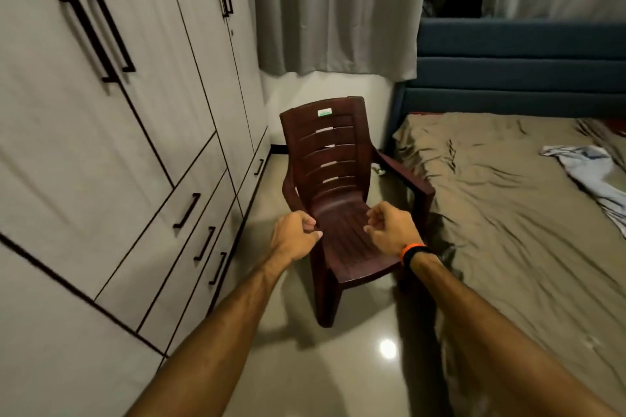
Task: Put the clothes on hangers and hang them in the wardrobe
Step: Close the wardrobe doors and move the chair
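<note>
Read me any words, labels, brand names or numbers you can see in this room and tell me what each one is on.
Sticker at the top of the brown chair back: white with green print, too small and blurred to read.
No other text shows on the wardrobe, bed or wristband.

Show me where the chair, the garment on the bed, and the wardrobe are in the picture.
chair (330,159): head view, on the slatted backrest.
garment (591,174): head view, on the pale crumpled cloth lying on the bed.
wardrobe (50,132): head view, on the shut left door panel.
</note>
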